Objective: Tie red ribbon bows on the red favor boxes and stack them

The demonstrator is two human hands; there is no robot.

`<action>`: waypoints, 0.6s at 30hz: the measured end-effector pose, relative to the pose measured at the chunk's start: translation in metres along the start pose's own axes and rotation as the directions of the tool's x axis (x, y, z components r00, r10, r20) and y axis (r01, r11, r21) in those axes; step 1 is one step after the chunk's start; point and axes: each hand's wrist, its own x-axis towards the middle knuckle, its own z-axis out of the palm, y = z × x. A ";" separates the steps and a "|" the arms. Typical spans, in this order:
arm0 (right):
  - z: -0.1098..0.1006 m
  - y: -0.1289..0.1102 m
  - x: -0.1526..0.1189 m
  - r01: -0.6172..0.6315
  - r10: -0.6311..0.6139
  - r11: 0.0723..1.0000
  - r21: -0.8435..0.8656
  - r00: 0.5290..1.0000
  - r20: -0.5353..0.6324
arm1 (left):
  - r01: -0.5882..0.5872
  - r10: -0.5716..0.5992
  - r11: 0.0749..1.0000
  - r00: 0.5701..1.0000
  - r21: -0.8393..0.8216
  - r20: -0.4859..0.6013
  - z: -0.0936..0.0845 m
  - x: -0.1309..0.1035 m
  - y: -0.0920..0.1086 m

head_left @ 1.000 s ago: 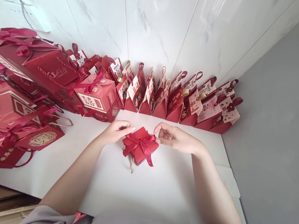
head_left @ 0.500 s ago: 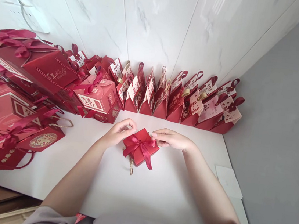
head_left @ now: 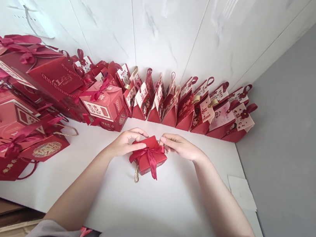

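Observation:
A small red gift box point(head_left: 151, 164) with a dark pink ribbon bow on top sits on the white table, turned cornerwise and slightly tilted. A twisted beige rope handle point(head_left: 136, 174) hangs at its lower left. My left hand point(head_left: 127, 142) is at the box's upper left, thumb over the lid's edge and fingers curved behind it, apart from the thumb. At the upper right corner, my right hand point(head_left: 175, 144) has thumb and fingertips pinched together by the ribbon and rope; what lies between them is too small to make out.
Red gift boxes with bows point(head_left: 101, 106) are piled on the left. Several small red and white boxes with loops point(head_left: 170, 112) stand in rows along the marble wall. A white sheet point(head_left: 241, 192) lies at the table's right edge.
My left thumb has come down onto the box. The box has tilted and shifted slightly left, showing more of its front side. My right hand has moved slightly left.

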 end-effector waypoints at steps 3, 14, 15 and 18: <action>0.015 -0.021 -0.012 0.074 -0.171 0.934 -0.349 0.951 -0.257 | 0.000 0.000 0.999 1.000 -0.035 0.003 0.003 0.001 0.000; 0.155 0.001 -0.009 0.150 -0.596 0.037 -0.988 0.797 0.099 | 0.030 -0.046 0.967 0.997 -0.253 -0.059 0.008 0.004 -0.007; 0.157 0.005 -0.007 0.121 -0.574 0.025 -0.992 0.815 0.085 | 0.028 -0.046 0.966 0.997 -0.258 -0.062 0.008 0.004 -0.008; 0.153 0.007 -0.009 0.155 -0.526 -0.011 -0.988 0.839 0.138 | 0.014 -0.035 0.967 0.996 -0.254 -0.077 0.009 0.005 -0.009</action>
